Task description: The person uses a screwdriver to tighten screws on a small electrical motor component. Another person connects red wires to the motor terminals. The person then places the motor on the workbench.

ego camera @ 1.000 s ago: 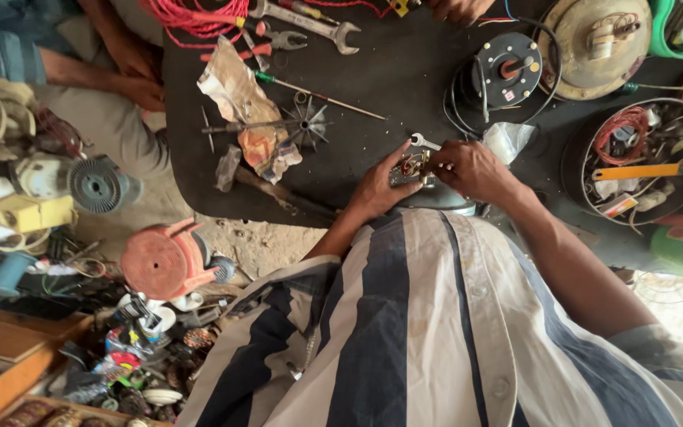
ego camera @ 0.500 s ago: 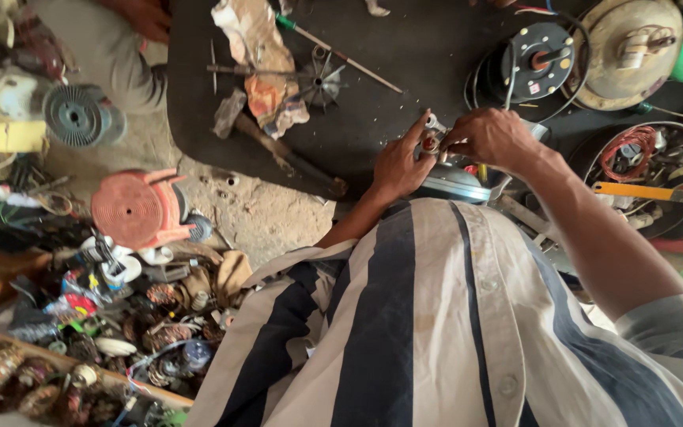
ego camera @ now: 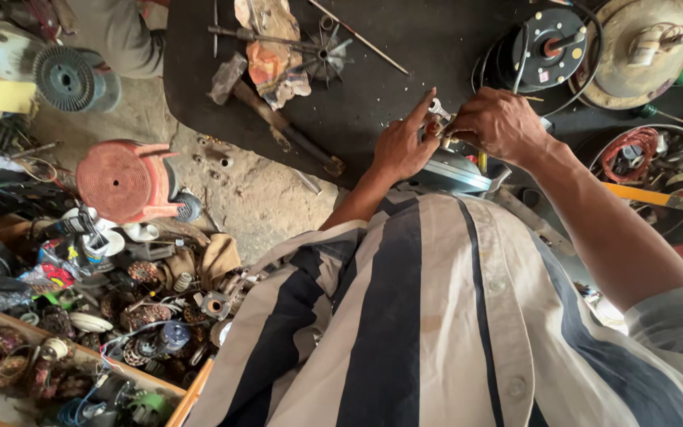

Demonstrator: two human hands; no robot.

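The left hand (ego camera: 401, 146) and the right hand (ego camera: 499, 122) are meeting over a small metal part (ego camera: 439, 120), and the fingers of both are pinching it above the grey housing (ego camera: 452, 172) at the edge of the black tabletop (ego camera: 373, 87). Compared with half a second ago, the hands are staying together on the part (only the view has shifted). The hammer (ego camera: 274, 119) is lying to the left, well apart.
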